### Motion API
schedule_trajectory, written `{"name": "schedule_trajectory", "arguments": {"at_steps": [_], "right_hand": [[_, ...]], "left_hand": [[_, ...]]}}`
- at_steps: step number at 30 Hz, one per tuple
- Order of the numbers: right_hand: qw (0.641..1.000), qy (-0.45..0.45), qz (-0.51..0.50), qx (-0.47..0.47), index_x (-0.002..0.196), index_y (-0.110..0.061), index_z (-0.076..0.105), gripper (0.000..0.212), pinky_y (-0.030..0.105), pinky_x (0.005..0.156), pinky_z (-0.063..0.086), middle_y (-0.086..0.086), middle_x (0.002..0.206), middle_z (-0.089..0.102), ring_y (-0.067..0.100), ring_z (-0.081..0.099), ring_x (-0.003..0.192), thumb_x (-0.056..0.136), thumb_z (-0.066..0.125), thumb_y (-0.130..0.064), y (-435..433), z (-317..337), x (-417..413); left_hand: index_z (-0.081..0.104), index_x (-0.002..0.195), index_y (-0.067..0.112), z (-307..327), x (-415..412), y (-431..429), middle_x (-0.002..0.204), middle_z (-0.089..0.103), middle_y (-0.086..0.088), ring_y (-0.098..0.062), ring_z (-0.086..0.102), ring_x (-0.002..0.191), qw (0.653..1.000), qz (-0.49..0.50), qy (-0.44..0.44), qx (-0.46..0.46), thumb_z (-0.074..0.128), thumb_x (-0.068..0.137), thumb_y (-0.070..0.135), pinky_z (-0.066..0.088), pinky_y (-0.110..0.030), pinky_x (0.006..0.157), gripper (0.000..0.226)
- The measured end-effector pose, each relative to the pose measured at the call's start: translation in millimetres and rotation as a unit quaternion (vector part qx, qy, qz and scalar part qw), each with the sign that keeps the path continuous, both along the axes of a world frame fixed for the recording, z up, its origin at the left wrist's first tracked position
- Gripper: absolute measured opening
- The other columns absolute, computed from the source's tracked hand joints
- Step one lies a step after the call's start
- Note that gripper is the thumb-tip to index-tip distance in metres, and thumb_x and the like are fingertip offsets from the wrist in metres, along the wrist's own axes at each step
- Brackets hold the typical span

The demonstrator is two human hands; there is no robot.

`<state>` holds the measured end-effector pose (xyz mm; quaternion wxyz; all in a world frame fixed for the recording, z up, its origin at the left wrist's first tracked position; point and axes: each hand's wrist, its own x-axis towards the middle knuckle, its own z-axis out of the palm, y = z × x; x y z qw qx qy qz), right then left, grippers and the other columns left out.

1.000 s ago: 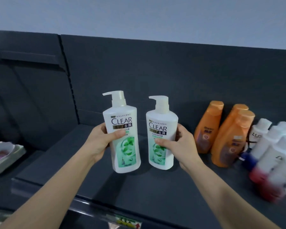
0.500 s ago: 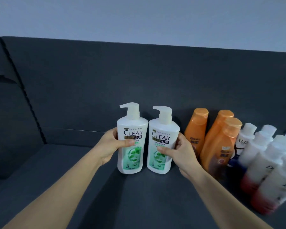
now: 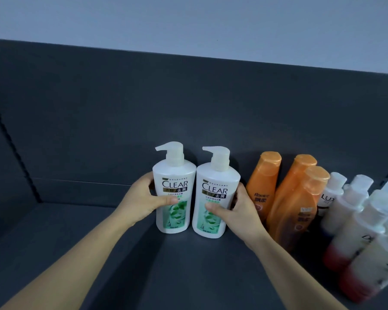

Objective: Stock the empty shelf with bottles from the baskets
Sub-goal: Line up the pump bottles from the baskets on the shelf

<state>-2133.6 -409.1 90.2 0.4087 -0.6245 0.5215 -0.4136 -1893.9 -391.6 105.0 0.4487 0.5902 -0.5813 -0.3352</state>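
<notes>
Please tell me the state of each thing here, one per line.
Left CLEAR bottle: upright on shelf, gripped by left hand.
Right CLEAR bottle: upright on shelf, gripped by right hand.
Orange bottles: capped, standing beside them.
White bottles: capped, at far right.

I read "CLEAR" on both white pump bottles, "Rejoice" faintly on an orange bottle, "LUX" on a white bottle.

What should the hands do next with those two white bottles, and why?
Probably let go of both. The left hand grips the left CLEAR bottle, the right hand the right CLEAR bottle; both stand upright, apparently resting on the shelf, next to the orange bottles.
</notes>
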Motion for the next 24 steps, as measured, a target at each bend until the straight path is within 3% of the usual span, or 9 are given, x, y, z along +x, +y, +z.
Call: {"name": "schedule_trajectory", "arguments": {"at_steps": [3,8,10,13,16,18,21,24], "right_hand": [[0.997,0.058,-0.044,-0.016,0.112,-0.027,0.050,0.071,0.036,0.089,0.056,-0.013,0.107,0.068,0.009,0.065,0.102,0.057,0.094,-0.029,0,0,4],[0.997,0.054,-0.050,-0.029,0.111,-0.022,0.055,0.060,0.037,0.090,0.056,-0.011,0.107,0.069,0.007,0.065,0.101,0.063,0.092,-0.022,-2,-3,1],[0.997,0.056,-0.046,-0.034,0.111,-0.022,0.056,0.057,0.037,0.091,0.056,-0.010,0.109,0.069,0.008,0.065,0.103,0.065,0.091,-0.020,-3,-3,-1],[0.995,0.079,-0.043,-0.044,0.111,-0.023,0.054,0.057,0.038,0.091,0.056,-0.010,0.110,0.069,0.008,0.065,0.105,0.066,0.090,-0.024,-5,-3,-2],[0.992,0.099,-0.049,-0.061,0.112,-0.024,0.051,0.057,0.039,0.091,0.056,-0.011,0.112,0.068,0.009,0.065,0.107,0.069,0.088,-0.027,-4,-5,-3],[0.988,0.123,-0.057,-0.075,0.115,-0.024,0.049,0.058,0.040,0.091,0.056,-0.009,0.115,0.067,0.013,0.064,0.110,0.071,0.087,-0.029,0,-4,-2],[0.977,0.159,-0.082,-0.115,0.131,-0.021,0.044,0.076,0.042,0.095,0.053,-0.004,0.126,0.061,0.017,0.059,0.119,0.069,0.086,-0.035,9,-1,1],[0.951,0.166,-0.142,-0.219,0.146,-0.014,0.036,0.093,0.031,0.104,0.042,0.004,0.136,0.049,0.018,0.048,0.124,0.071,0.085,-0.036,26,7,5]], "left_hand": [[0.055,0.103,0.039,-1,-3,1,0.102,0.069,0.017,0.002,0.061,0.098,0.999,0.003,-0.034,-0.009,0.091,0.060,0.022,0.048,-0.022,0.078,0.058],[0.061,0.102,0.039,0,5,-7,0.111,0.068,0.009,-0.009,0.061,0.108,0.999,-0.016,-0.039,0.006,0.090,0.060,0.024,0.050,-0.039,0.095,0.053],[0.059,0.105,0.042,0,5,-9,0.115,0.065,0.009,-0.010,0.058,0.113,0.999,-0.019,-0.041,-0.004,0.090,0.057,0.027,0.048,-0.039,0.097,0.059],[0.051,0.119,0.030,-5,5,-8,0.115,0.065,0.011,-0.007,0.059,0.112,1.000,-0.004,-0.030,-0.006,0.090,0.062,0.020,0.049,-0.039,0.097,0.070],[0.052,0.119,0.034,-6,5,-5,0.119,0.062,0.010,-0.010,0.057,0.114,0.999,0.006,-0.048,-0.012,0.086,0.053,0.042,0.048,-0.042,0.098,0.075],[0.054,0.118,0.034,-5,3,-2,0.119,0.061,0.009,-0.011,0.056,0.114,0.998,0.015,-0.065,-0.015,0.085,0.055,0.043,0.048,-0.042,0.098,0.071],[0.054,0.124,0.027,-4,-3,4,0.121,0.058,0.008,-0.011,0.055,0.115,0.994,0.039,-0.098,-0.030,0.085,0.069,0.027,0.045,-0.033,0.095,0.063],[0.050,0.134,0.023,-2,-2,16,0.122,0.057,0.006,-0.012,0.054,0.116,0.983,0.071,-0.162,-0.047,0.084,0.071,0.030,0.044,-0.032,0.097,0.073]]}}
